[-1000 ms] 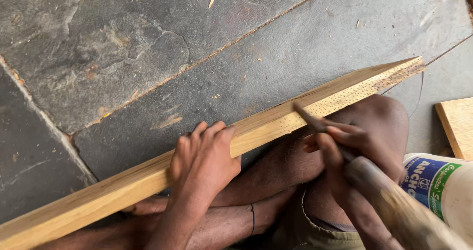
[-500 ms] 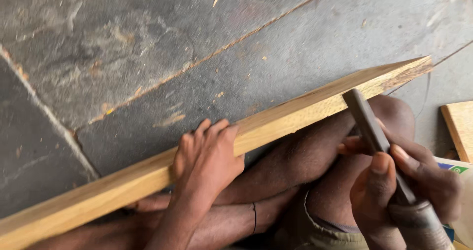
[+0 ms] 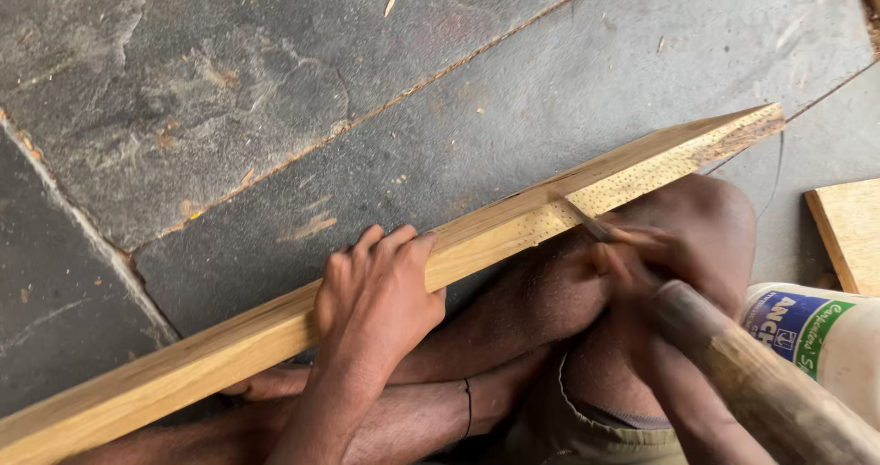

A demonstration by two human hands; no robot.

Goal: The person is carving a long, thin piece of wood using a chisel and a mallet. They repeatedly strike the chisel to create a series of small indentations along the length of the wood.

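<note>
Two hands on job. Left hand [image 3: 378,302] clamped over wooden plank [image 3: 275,332], pinning it across legs. Right hand [image 3: 642,254], fingers closed, grips hammer [image 3: 752,382]; head blurred on pitted far-right stretch. Pitting covers right end only; left length bare, looks undone. Glue bottle [image 3: 816,337] near right.

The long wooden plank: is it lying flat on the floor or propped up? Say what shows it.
Propped up. The plank rests across the person's legs, held by the left hand, its far end raised above the stone floor.

Soft, even daylight without glare; the right hand [image 3: 642,259] and its wooden tool handle [image 3: 761,382] blur, the long pale wooden plank [image 3: 275,332] stays sharp.
</note>
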